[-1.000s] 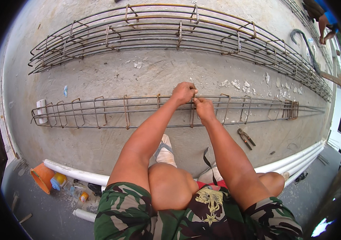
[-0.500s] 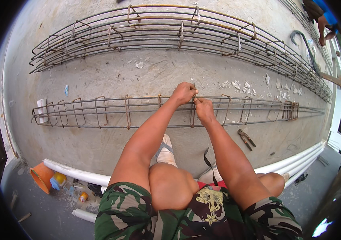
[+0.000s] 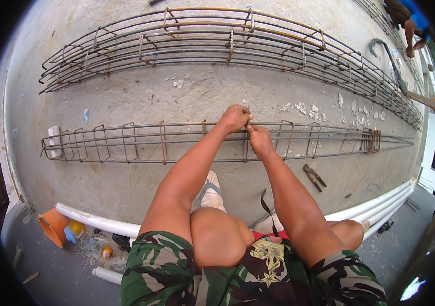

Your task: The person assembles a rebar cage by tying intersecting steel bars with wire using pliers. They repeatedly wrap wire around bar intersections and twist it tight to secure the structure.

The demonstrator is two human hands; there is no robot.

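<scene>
A long, narrow rebar cage (image 3: 163, 143) lies across the concrete floor in front of me, its steel bars ringed by bent stirrups. Both my hands meet at its far upper bar, by a stirrup near the middle. My left hand (image 3: 235, 117) pinches from the far left side, fingertips closed at the bar. Close against it, my right hand (image 3: 259, 139) is also closed in a pinch just right of that stirrup. Whatever sits between the fingertips is too small to make out. A pair of pincers (image 3: 314, 178) lies on the floor to the right of my right forearm.
Beyond lie more stacked rebar cages (image 3: 230, 46). Broken plaster chips (image 3: 313, 110) litter the floor between. White pipes (image 3: 97, 217) run along the near edge, with an orange bucket (image 3: 53, 228) at lower left. Another person (image 3: 415, 28) crouches at far upper right.
My right hand has turned slightly at the bar, its fingers shifting a little. My left hand stays nearly in place, and the cage has not visibly moved.
</scene>
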